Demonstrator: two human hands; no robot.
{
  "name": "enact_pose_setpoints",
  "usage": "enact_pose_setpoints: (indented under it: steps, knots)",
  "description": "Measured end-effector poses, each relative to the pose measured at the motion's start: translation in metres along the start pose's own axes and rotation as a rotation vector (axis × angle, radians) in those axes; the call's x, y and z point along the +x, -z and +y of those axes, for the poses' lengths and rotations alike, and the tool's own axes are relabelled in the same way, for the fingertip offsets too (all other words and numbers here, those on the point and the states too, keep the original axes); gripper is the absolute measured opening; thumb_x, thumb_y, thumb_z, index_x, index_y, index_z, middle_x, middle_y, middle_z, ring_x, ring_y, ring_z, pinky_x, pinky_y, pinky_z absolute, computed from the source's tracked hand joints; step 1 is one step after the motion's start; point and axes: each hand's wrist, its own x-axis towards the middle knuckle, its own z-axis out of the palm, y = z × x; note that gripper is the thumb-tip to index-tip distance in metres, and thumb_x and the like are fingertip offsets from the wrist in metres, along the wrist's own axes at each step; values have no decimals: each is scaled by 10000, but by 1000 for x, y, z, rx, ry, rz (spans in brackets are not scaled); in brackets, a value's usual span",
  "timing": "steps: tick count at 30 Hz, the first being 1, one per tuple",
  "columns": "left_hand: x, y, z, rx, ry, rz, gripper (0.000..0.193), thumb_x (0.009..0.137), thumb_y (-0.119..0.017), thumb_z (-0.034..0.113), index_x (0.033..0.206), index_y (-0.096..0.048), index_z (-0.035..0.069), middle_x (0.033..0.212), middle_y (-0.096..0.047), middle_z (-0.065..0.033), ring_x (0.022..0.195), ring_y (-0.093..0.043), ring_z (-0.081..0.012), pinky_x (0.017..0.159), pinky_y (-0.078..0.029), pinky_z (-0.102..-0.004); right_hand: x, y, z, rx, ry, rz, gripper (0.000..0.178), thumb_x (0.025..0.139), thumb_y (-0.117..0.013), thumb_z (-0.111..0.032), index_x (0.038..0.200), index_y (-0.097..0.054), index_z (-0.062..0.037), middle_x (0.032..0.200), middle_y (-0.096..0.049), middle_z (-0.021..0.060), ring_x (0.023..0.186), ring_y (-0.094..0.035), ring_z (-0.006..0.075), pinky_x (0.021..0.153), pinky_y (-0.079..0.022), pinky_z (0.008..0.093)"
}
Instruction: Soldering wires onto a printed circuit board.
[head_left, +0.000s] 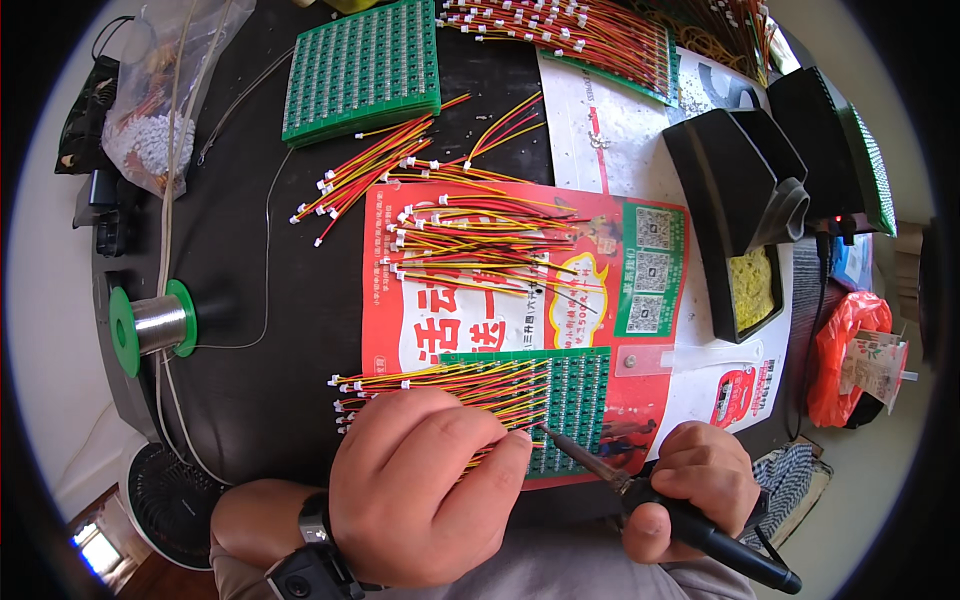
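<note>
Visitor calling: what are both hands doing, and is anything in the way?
Left hand curled over thin red-and-yellow wires, grip hidden. Right hand holding slim black-handled soldering iron, tip over flat green circuit board. Left hand hides part of board.

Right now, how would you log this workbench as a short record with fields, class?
Left hand: over coloured wires; grip hidden
Right hand: holding soldering iron
Iron tip: at green circuit panel
Beyond: loose wires, stacked green panels
Left side: solder spool
Right side: black holder, yellow sponge
</note>
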Motion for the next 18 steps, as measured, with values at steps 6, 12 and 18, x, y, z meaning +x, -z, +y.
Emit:
enact_pose_setpoints:
  steps: [6,12,18]
  knots:
    - [-7,-3,0,-3,-22,-34,296,582,-718,-84,870,-723,-15,761,-601,-76,610,-560,-243,535,-459,-349,-8,-11,0,14,4,157,316,853,-730,-286,875,-545,-30,576,-505,32,457,-478,142,417,-375,286]
    - [-9,-3,0,-7,-17,-97,306,591,-737,-67,894,-730,-24,770,-605,-73,609,-563,-242,539,-455,-354,-3,-8,1,-14,5,144,301,858,-718,-273,846,-540,-30,567,-494,32,455,-465,134,420,-366,277]
    - [-9,-7,-1,3,-17,-106,285,613,-741,-46,898,-731,-29,784,-611,-77,620,-575,-241,546,-459,-355,-3,-6,1,13,-3,89,293,852,-716,-264,853,-544,-26,567,-489,31,450,-459,134,417,-364,276]
